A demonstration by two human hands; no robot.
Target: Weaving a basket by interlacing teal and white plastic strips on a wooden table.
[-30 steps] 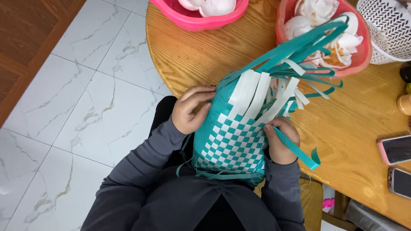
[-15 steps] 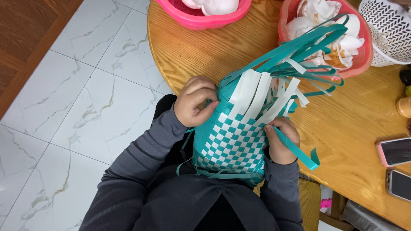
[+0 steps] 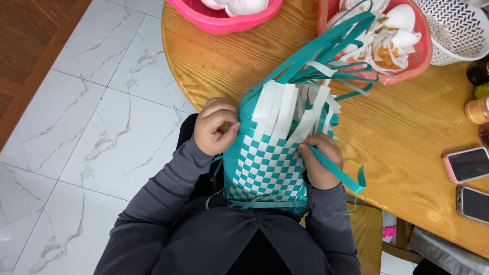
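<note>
Both hands grip a half-woven teal-and-white basket [image 3: 267,165] at frame centre: left hand [image 3: 216,126] pinches its left rim, right hand [image 3: 321,160] is closed on a loose teal strip [image 3: 336,173] at its right side. Basket sits on the lap against the round wooden table [image 3: 397,153] edge; pink bowl [image 3: 224,23] upper centre, two phones [image 3: 471,183] right.
</note>
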